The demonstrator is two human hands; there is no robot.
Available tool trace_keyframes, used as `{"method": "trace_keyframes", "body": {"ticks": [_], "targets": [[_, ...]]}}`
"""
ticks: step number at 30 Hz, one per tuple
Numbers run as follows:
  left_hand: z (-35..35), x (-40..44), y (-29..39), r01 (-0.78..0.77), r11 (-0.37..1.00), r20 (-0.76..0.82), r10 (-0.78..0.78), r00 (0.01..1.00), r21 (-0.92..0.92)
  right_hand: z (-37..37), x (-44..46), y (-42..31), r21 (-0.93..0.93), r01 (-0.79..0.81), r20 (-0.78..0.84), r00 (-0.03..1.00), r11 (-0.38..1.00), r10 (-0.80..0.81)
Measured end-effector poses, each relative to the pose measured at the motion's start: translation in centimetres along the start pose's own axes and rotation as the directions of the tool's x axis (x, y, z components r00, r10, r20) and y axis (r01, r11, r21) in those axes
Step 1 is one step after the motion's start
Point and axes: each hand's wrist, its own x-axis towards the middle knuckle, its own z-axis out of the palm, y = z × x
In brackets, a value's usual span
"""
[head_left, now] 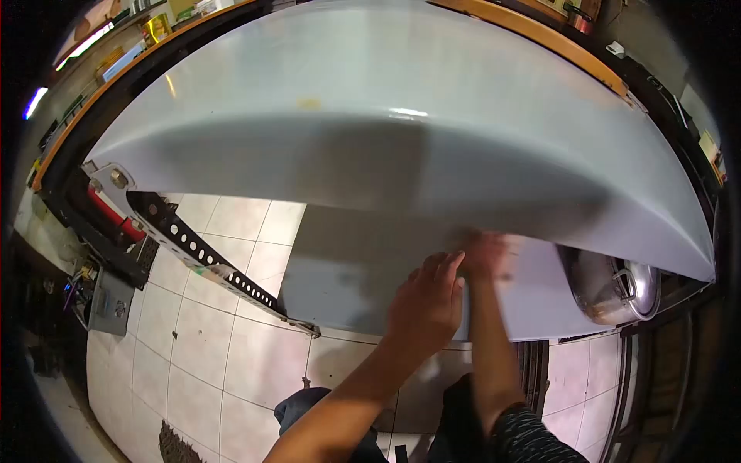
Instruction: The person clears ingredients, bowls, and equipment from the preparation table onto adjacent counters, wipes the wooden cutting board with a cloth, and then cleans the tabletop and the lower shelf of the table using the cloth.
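Note:
My left hand (428, 305) is held out over the grey lower shelf (340, 266). Its fingers point forward, slightly bent and apart from the thumb, and nothing shows in them. Just beyond and to the right, my right hand (486, 255) reaches in beneath the front edge of the glossy grey tabletop (370, 85). Motion smears its fingers, so whether it holds anything is unclear. The two hands are close together, and the left fingertips overlap the right hand in view.
A lidded metal pot (617, 289) stands at the lower shelf's right end. A perforated metal leg (204, 251) slopes down at the left. Underfoot are light floor tiles (193, 332), with a dark shaggy mat (177, 444) at the lower left. A grey box (109, 305) sits farther left.

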Motion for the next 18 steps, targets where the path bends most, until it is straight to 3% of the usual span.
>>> {"method": "trace_keyframes", "body": {"ticks": [2, 5, 6, 7, 10, 11, 13, 15, 18], "targets": [[0.1, 0.3, 0.1, 0.028, 1.000, 0.032, -0.028, 0.999, 0.009, -3.8, -4.0, -7.2, 0.349, 0.145, -0.102, 0.988, 0.926, -0.116], [0.4, 0.6, -0.1, 0.094, 0.994, 0.119, -0.101, 0.988, 0.058, -9.1, -9.0, -15.3, 0.702, 0.399, -0.242, 0.913, 0.591, -0.328], [0.5, 0.7, -0.2, 0.105, 0.992, 0.140, -0.114, 0.983, 0.071, -10.3, -10.0, -16.8, 0.759, 0.448, -0.281, 0.880, 0.472, -0.383], [0.6, 0.4, -0.2, 0.041, 0.978, 0.190, -0.080, 0.978, 0.203, -11.2, -10.6, -17.6, 0.790, 0.485, -0.316, 0.847, 0.376, -0.429], [1.3, -0.2, -0.2, -0.160, 0.861, 0.322, -0.005, 0.947, 0.483, -11.3, -10.0, -15.9, 0.805, 0.541, -0.379, 0.784, 0.243, -0.492], [1.5, -0.4, -0.3, -0.206, 0.824, 0.351, 0.010, 0.936, 0.528, -10.3, -9.2, -13.9, 0.793, 0.550, -0.384, 0.785, 0.261, -0.487], [1.4, -0.9, -1.1, -0.135, 0.901, 0.277, 0.017, 0.961, 0.412, -8.2, -7.7, -9.5, 0.761, 0.554, -0.387, 0.806, 0.339, -0.448], [0.6, -1.5, -2.0, -0.062, 0.954, 0.197, 0.004, 0.980, 0.292, -5.1, -6.1, -3.3, 0.681, 0.496, -0.336, 0.865, 0.539, -0.373], [-2.2, -2.3, -2.9, -0.104, 0.911, 0.164, 0.041, 0.986, 0.399, -1.0, -6.1, 6.4, 0.492, 0.279, -0.194, 0.959, 0.825, -0.209]]}}
